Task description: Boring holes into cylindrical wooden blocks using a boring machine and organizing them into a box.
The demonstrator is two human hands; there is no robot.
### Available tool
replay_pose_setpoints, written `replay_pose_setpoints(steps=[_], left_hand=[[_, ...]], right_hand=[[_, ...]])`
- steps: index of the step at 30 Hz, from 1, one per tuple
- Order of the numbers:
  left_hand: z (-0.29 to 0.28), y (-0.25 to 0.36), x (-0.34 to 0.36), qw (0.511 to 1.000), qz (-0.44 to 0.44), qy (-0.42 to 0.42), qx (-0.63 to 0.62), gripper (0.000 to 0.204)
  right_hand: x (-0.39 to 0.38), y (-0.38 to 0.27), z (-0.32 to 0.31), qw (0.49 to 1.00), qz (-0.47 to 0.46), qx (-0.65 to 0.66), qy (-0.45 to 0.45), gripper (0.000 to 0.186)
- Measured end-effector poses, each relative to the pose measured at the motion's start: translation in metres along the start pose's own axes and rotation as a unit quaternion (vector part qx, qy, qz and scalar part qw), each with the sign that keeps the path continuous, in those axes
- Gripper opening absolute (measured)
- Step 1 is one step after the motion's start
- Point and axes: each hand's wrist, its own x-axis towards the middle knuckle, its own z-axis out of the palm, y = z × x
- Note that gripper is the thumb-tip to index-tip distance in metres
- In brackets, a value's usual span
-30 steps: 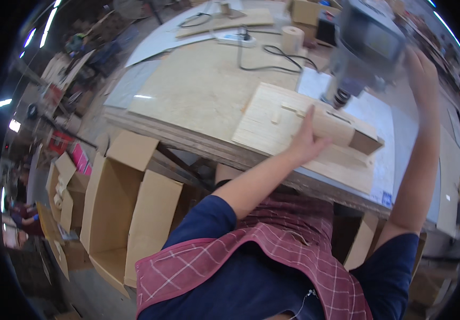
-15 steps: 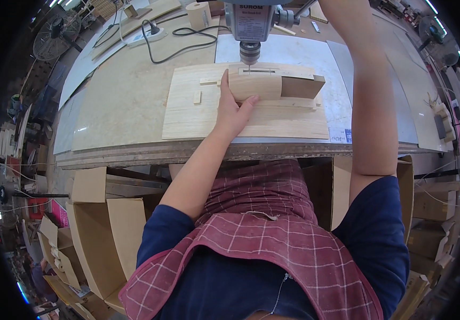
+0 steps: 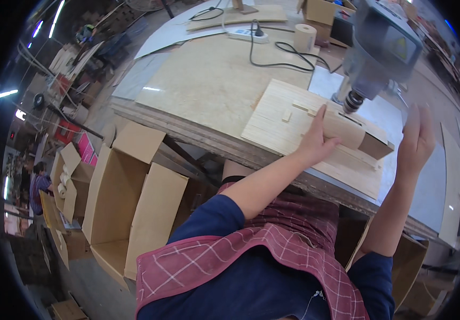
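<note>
My left hand (image 3: 315, 143) is closed round the near left end of a pale wooden piece (image 3: 345, 130) with a rounded side and a narrow slot in its top. A brown block (image 3: 375, 145) sticks out of the piece's right end. Under them lies a flat plywood board (image 3: 271, 128) with small wood strips fixed on it. Just above the slotted top hangs the chuck (image 3: 353, 101) of a grey bench drill press (image 3: 385, 45); its bit is hard to make out. My right hand (image 3: 418, 136) is raised to the right of the piece, empty, fingers stretched and slightly blurred.
A white power strip (image 3: 247, 35) with a black cord and a roll of tape (image 3: 304, 38) lie at the back of the worktable (image 3: 198, 90). Open cardboard boxes (image 3: 118, 197) stand below the table at left. Another person (image 3: 39, 186) is far left.
My right hand has come down from the upper part of the drill press to beside the wooden piece. The view has turned left. My left hand keeps its grip.
</note>
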Motion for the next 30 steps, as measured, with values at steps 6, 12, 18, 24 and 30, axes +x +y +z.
replay_pose_setpoints(steps=[6, 12, 18, 24, 30], left_hand=[[0.000, 0.002, 0.000, 1.000, -0.008, -0.014, -0.010, 0.087], [-0.001, 0.009, 0.001, 0.999, -0.044, -0.031, -0.005, 0.087], [-0.002, 0.004, 0.001, 1.000, -0.018, -0.014, -0.009, 0.087], [-0.004, 0.010, -0.001, 0.998, -0.052, -0.031, -0.021, 0.086], [-0.001, 0.006, -0.001, 0.998, -0.042, -0.036, -0.037, 0.086]], right_hand=[[-0.023, 0.015, 0.007, 0.999, -0.016, 0.048, 0.016, 0.015], [-0.032, 0.020, 0.014, 0.996, -0.016, 0.077, 0.052, 0.015], [-0.049, 0.031, 0.022, 0.996, -0.030, 0.075, 0.048, 0.012], [-0.058, 0.045, 0.033, 0.989, -0.074, 0.107, 0.077, 0.009], [-0.061, 0.052, 0.035, 0.984, -0.091, 0.126, 0.087, 0.009]])
